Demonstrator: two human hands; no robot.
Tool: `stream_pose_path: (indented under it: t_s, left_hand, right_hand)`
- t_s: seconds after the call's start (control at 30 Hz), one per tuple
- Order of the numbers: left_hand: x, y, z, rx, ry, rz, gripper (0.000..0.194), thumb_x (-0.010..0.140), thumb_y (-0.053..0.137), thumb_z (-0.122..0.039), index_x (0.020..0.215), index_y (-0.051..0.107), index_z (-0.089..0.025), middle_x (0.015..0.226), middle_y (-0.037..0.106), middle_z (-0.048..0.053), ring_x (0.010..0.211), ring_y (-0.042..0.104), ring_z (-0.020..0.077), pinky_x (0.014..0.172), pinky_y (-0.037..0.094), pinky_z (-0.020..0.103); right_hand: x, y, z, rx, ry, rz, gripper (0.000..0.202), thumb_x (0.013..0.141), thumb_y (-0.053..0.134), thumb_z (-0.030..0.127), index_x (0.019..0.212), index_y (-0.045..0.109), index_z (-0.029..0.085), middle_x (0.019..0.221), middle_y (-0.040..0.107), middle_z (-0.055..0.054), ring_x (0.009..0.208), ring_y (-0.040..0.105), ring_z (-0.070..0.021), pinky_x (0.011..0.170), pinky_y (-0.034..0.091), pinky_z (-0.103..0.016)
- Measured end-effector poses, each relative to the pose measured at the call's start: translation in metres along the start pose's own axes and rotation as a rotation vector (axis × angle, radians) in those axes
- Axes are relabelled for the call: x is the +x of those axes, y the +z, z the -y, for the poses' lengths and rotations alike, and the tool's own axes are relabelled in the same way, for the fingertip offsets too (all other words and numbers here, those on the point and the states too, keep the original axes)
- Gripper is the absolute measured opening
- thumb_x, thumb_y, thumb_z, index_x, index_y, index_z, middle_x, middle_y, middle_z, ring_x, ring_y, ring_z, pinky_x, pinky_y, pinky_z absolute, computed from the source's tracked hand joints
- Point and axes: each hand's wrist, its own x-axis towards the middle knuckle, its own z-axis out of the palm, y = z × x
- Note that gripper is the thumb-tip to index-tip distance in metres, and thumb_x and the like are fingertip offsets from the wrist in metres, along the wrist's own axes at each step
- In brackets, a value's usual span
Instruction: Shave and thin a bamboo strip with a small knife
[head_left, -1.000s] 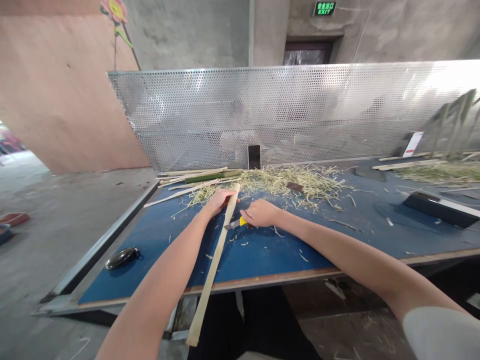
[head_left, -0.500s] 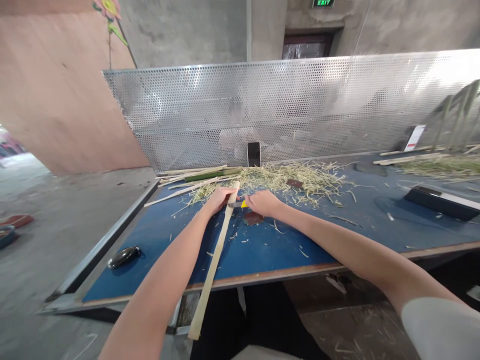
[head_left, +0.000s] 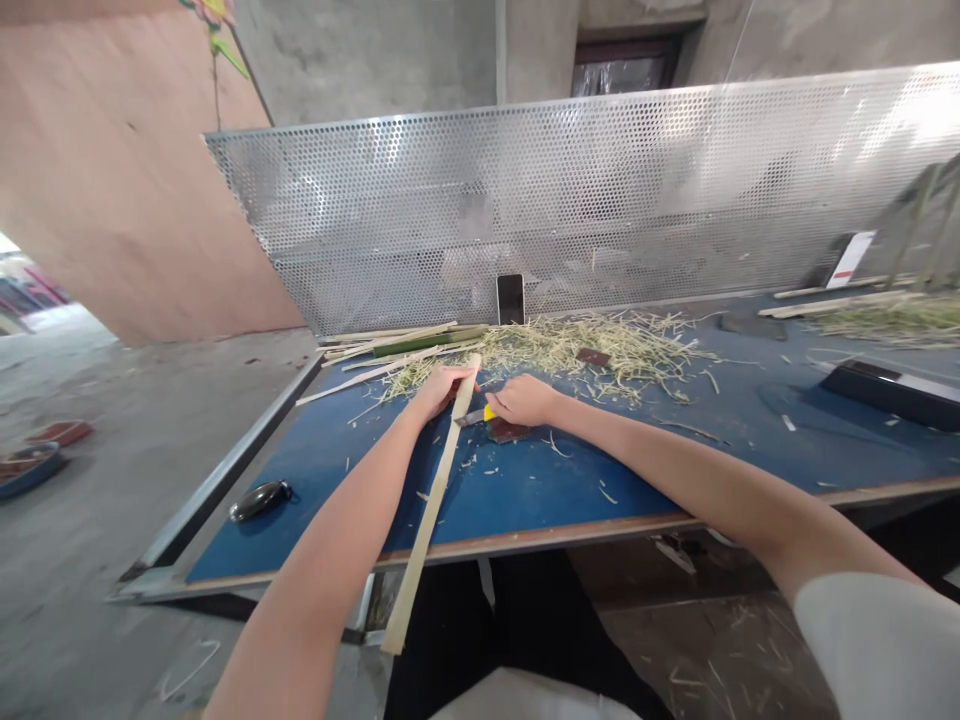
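Observation:
A long pale bamboo strip (head_left: 433,505) slants from the middle of the blue table down past its front edge. Near its far end my left hand (head_left: 444,388) is closed on it, with the thumb on top. My right hand (head_left: 525,400) grips a yellow-handled utility knife (head_left: 472,417), whose blade lies against the right side of the strip just below my left hand. Under the knife and right fist is a brown piece of sandpaper or similar sheet (head_left: 508,431), partly covered. Small pale shavings are scattered around it.
Behind my hands lies a heap of shavings (head_left: 622,345) with a second brown piece (head_left: 593,357) on it. Bamboo sticks (head_left: 420,345) lie at the back left. A phone (head_left: 511,299) leans on the perforated metal panel (head_left: 390,220). A dark oval object (head_left: 259,500) sits at left, a black box (head_left: 892,392) at right.
The knife blade has moved a little toward me along the strip and now points more down to the left. My left hand keeps its hold; the camera view has shifted slightly.

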Motion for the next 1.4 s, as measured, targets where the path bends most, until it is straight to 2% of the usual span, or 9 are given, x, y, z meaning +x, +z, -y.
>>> stream_pose_path:
  t_s: [0.2,0.4,0.53,0.77,0.9,1.03,1.17,1.33,1.4]
  left_hand:
    - [0.000,0.001,-0.001,0.018,-0.016,-0.025,0.029,0.089,0.082,-0.034,0.108,0.089,-0.013,0.075,0.081,0.006,0.065,0.069,0.0202,0.062,0.052,0.030]
    - [-0.003,0.001,-0.003,0.036,-0.004,-0.012,0.033,0.089,0.084,-0.034,0.112,0.088,-0.011,0.073,0.080,0.006,0.065,0.069,0.0197,0.063,0.053,0.030]
    - [-0.002,0.000,-0.003,0.010,-0.022,-0.039,0.031,0.093,0.078,-0.033,0.114,0.088,-0.012,0.077,0.082,0.007,0.062,0.068,0.0197,0.064,0.054,0.032]
    - [0.000,0.000,0.000,0.022,0.004,-0.037,0.025,0.092,0.079,-0.033,0.103,0.087,-0.012,0.078,0.081,0.008,0.059,0.067,0.0181,0.060,0.053,0.030]
    - [0.000,0.002,0.000,0.011,0.012,-0.055,0.017,0.092,0.076,-0.027,0.093,0.087,-0.013,0.070,0.077,0.005,0.056,0.064,0.0174,0.057,0.051,0.029]
    - [0.000,0.003,0.001,0.025,0.007,-0.033,0.015,0.092,0.074,-0.023,0.089,0.087,-0.016,0.070,0.076,0.003,0.057,0.063,0.0169,0.057,0.051,0.028]
    - [0.000,0.002,0.000,0.040,-0.006,-0.027,0.016,0.094,0.074,-0.024,0.093,0.088,-0.016,0.072,0.077,0.004,0.058,0.064,0.0173,0.058,0.050,0.029]
    - [-0.001,0.000,0.000,0.038,0.007,0.000,0.025,0.098,0.072,-0.032,0.104,0.089,-0.015,0.077,0.080,0.006,0.062,0.067,0.0186,0.063,0.055,0.030]
    - [-0.001,0.000,0.000,0.034,0.000,-0.006,0.027,0.099,0.070,-0.033,0.108,0.089,-0.015,0.077,0.080,0.006,0.062,0.067,0.0187,0.062,0.054,0.030]
  right_hand:
    - [-0.004,-0.004,-0.007,-0.052,0.047,-0.007,0.051,0.120,0.035,0.027,0.146,0.076,0.011,0.107,0.086,-0.020,0.098,0.083,-0.0315,0.082,0.052,-0.037]
    - [-0.003,0.001,-0.001,-0.027,-0.037,-0.020,0.063,0.122,0.034,0.035,0.099,0.088,0.013,0.098,0.087,-0.019,0.094,0.083,-0.0285,0.084,0.051,-0.035]
    - [-0.001,0.002,0.002,-0.034,0.054,-0.064,0.063,0.122,0.033,0.035,0.102,0.089,0.012,0.097,0.086,-0.019,0.091,0.082,-0.0291,0.079,0.051,-0.036]
    - [-0.002,0.003,0.006,-0.028,0.052,-0.044,0.067,0.123,0.029,0.039,0.106,0.088,0.014,0.103,0.087,-0.019,0.097,0.083,-0.0305,0.082,0.051,-0.037]
    - [0.002,0.003,-0.001,-0.010,0.125,-0.032,0.059,0.122,0.029,0.034,0.129,0.084,0.014,0.106,0.087,-0.019,0.101,0.083,-0.0318,0.083,0.052,-0.038]
    - [0.005,0.003,-0.017,0.023,0.247,-0.001,0.059,0.122,0.026,0.033,0.137,0.081,0.014,0.109,0.086,-0.019,0.103,0.082,-0.0325,0.084,0.053,-0.038]
    - [0.000,0.007,-0.023,0.018,0.176,0.020,0.055,0.122,0.030,0.033,0.141,0.079,0.015,0.106,0.087,-0.017,0.099,0.082,-0.0321,0.084,0.052,-0.038]
    - [-0.003,0.005,-0.008,-0.009,0.027,-0.002,0.061,0.122,0.031,0.036,0.113,0.087,0.013,0.103,0.086,-0.019,0.098,0.082,-0.0314,0.086,0.052,-0.039]
    - [-0.002,0.004,-0.005,0.000,0.034,-0.012,0.059,0.122,0.031,0.036,0.117,0.086,0.014,0.103,0.086,-0.019,0.099,0.082,-0.0315,0.087,0.052,-0.038]
